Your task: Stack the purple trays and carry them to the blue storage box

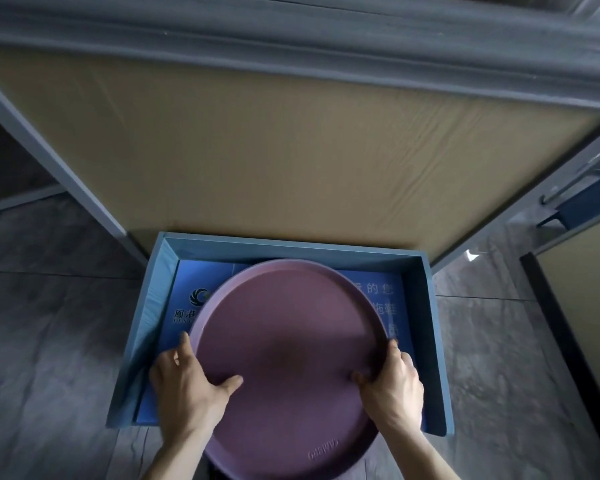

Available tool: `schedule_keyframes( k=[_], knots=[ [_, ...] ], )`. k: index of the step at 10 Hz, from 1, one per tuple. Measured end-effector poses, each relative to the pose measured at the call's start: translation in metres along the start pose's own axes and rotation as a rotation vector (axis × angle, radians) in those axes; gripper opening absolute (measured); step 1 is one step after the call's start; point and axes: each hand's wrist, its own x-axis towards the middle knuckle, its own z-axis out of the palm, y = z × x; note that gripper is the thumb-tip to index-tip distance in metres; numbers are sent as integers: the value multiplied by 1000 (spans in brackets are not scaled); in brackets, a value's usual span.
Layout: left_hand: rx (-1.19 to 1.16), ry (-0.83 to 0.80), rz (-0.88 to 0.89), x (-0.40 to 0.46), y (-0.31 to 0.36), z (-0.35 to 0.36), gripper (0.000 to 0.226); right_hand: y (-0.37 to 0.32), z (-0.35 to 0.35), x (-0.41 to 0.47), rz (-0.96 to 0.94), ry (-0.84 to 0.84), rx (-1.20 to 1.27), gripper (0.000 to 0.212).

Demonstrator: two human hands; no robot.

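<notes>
A round purple tray (288, 344) is held over the open blue storage box (433, 327) on the floor, its far edge inside the box and its near edge jutting past the box's front wall. My left hand (184, 379) grips the tray's left rim, thumb on the inner surface. On the right rim sits my right hand (392, 379), gripping the same way. Only one tray face shows; any trays stacked beneath it are hidden. White printed characters mark the box's blue bottom.
A tall tan panel (257, 150) with a grey frame stands right behind the box. Grey marbled floor tiles (49, 341) lie on both sides. A dark-edged panel (568, 323) and a metal bracket (561, 199) are at the right.
</notes>
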Motion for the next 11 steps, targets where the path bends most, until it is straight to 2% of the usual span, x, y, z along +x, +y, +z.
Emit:
schedule_keyframes(
  k=[2,4,7,8,9,10,11],
  knots=[
    [26,-54,-10,-11,7,2,157,-1,1,7,-3,4,-45,86],
    [65,-54,-16,-8,11,1,160,4,2,15,-9,12,-78,73],
    [134,-74,-16,-4,13,0,159,3,0,17,-15,-34,-87,81],
    [154,-107,2,-7,15,-9,158,-3,-5,9,-24,-62,-93,90],
    [179,-135,34,-14,21,-25,144,-5,-17,-7,-83,-80,-148,100],
    [219,-71,134,-19,33,-50,120,-7,-40,-18,-157,-87,-147,100],
    [240,-12,256,-29,55,-80,109,-14,-70,-28,-241,-120,-139,102]
  ],
)
